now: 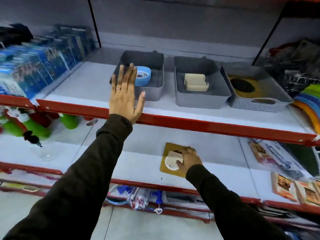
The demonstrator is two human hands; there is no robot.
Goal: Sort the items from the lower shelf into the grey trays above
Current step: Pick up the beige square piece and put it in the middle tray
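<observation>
Three grey trays stand on the upper shelf. The left tray (155,87) holds a blue box (142,77). A cream holder (196,82) lies in the middle tray (200,99). In the right tray (270,101) is a tan card with a round hole (256,90). My left hand (125,96) is raised flat with fingers apart, in front of the left tray, holding nothing. On the lower shelf my right hand (189,159) rests on a cream holder (173,157) lying on a second tan card (167,164), fingers curled over it.
Blue packaged boxes (39,66) fill the upper shelf's left side; dark goods and coloured sheets (310,104) crowd the right. Red shelf rails (207,126) run across. Green toys (36,127) sit lower left, packaged items (280,163) lower right.
</observation>
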